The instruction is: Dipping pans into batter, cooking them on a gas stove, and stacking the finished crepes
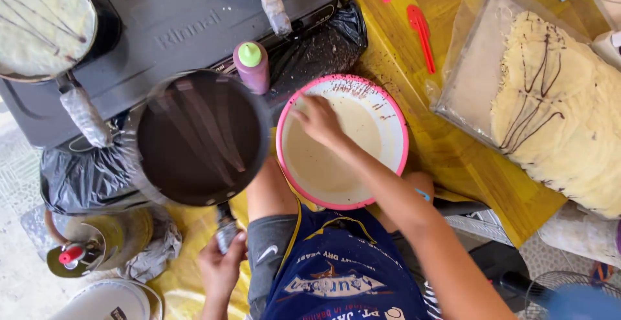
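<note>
From the head view, looking straight down, the left hand (222, 265) grips the handle of a dark round pan (202, 139), holding it level above the edge of the grey gas stove (174, 22); brown streaks of chocolate already cross its face. The right hand (318, 121) reaches into the pink-rimmed bowl (396, 116) of pale batter, fingers bunched narrow as if pinching something small, though what they hold I cannot tell. The bowl sits on the yellow desk (453, 158), just beside the pan and in front of the person's blue apron (343, 275).

A squeeze bottle (252, 66) with a green cap stands between pan and stove. At top left another pan (44, 22) sits on the stove with a pale crepe lined in dark streaks. To the right a stack of finished crepes (563, 113) rests on a clear-wrapped tray.

To do this well, I judge the pan should stay flat and close to the bowl, so batter travels a short way without dripping, and the streaks stay undisturbed when the batter meets them
</note>
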